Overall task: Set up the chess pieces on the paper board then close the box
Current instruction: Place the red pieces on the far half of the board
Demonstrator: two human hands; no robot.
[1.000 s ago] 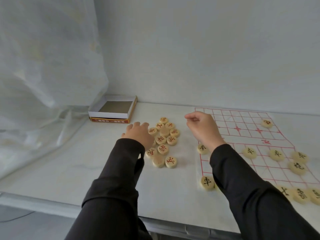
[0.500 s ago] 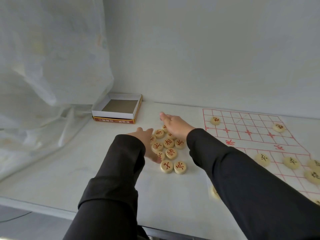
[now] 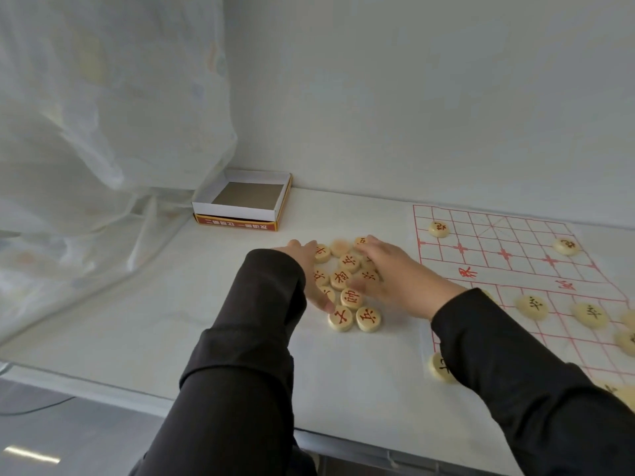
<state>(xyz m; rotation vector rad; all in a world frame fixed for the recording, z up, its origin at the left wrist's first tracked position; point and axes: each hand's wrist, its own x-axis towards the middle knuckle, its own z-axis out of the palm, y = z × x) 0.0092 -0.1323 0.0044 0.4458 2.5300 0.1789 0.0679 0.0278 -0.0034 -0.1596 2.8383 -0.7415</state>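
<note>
Fingers of both hands are laid out straight over the pile of red-marked pieces point(image 3: 347, 280), and no piece is seen to be pinched. The left hand point(image 3: 307, 266) is set against the pile's left edge, its fingertips reaching the far pieces and its thumb lying along the near ones. The right hand point(image 3: 395, 273) is spread flat over the pile's right side, so that several pieces are covered; what lies under the palm cannot be made out. Both arms are clad in dark sleeves point(image 3: 247, 338).

Two pieces at the near end of the pile, side by side and touching, are uncovered, with their red characters facing up. Right of the pile the paper board point(image 3: 508, 276) is spread on the white tabletop point(image 3: 171, 321), its red grid visible. On it black-marked pieces point(image 3: 532, 306) are scattered: two near its far edge, well apart, others nearer the person, and one point(image 3: 441, 367) on its left border. Beyond the pile and to its left, against the wall point(image 3: 412, 97), the open box point(image 3: 237, 218) is stood, its brown bottom showing. A sheer curtain point(image 3: 103, 115) is hung further left of the pile.
</note>
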